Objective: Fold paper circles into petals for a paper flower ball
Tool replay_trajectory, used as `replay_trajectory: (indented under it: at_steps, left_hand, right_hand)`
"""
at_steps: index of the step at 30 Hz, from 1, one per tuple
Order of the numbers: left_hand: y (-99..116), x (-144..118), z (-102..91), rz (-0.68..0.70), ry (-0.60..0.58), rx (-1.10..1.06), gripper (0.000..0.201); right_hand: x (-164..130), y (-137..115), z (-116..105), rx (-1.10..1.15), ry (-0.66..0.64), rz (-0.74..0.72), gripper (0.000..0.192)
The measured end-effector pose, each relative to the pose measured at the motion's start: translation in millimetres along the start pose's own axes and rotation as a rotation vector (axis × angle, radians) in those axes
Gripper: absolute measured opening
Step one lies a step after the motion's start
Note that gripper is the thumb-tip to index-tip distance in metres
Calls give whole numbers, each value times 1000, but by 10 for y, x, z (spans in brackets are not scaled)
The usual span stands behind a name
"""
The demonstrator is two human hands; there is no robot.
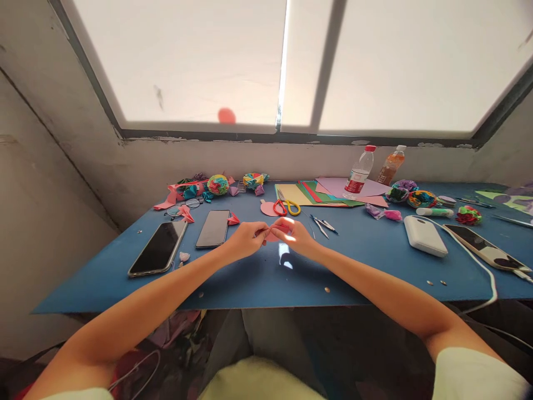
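- Pink paper [272, 236] is what's in hand, head view: it's up over the middle of the table [258, 291], just this side of the scissors [287, 201].
- Left hand [252, 237]: grip pinched closed, thumb against fingers on the paper. Right hand [296, 238]: same deal on the other side, fingertips nearly meeting.
- Clutter ahead: the scissors overlap a rounded pink cutout [267, 209], with a coloured paper stack [289, 194] behind.
- Left side's tight, a phone [213, 229] sits right by the hand and a bigger phone [159, 250] further out.
- Right of the hands there's a tweezers-like tool [320, 226], then a white power bank [425, 236] with a white cable [485, 266] looping past the front edge.
- Labels: clear bottle [365, 163] has a red one, amber bottle [391, 168] a darker one, lettering's too small to read on either.
- Room: back is walled off below the window [200, 61]; a strip of table runs between hands and front edge, both forearms crossing it.
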State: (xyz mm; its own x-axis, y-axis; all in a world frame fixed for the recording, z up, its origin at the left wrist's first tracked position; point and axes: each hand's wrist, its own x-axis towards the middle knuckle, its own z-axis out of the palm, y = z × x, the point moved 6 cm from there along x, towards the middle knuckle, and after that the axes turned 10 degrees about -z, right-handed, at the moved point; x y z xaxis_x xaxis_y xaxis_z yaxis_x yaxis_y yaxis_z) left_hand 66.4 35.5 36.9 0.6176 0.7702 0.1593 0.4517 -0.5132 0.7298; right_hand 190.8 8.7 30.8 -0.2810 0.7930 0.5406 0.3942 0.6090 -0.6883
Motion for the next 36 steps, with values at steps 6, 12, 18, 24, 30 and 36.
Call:
replay_trajectory:
  at_steps: [6,12,18,24,30,36]
  left_hand:
    - [29,-11,-8,15,6,27,26]
    - [15,-7,53,22,-134,-18,29]
    - [-13,19,92,17,-225,-103,36]
    - [-69,40,93,26,-188,-99,35]
    - [-95,33,87,58,-125,44,30]
    - [-74,40,54,78,-5,148,25]
  right_hand:
    - [19,-32,-35,-33,18,-21,26]
    - [5,-56,-12,-6,-17,-2,31]
    - [4,47,18,58,-34,79,36]
    - [-16,114,46,105,-108,132,40]
    - [-46,120,108,134,-189,91,36]
    - [-58,66,116,163,-266,123,34]
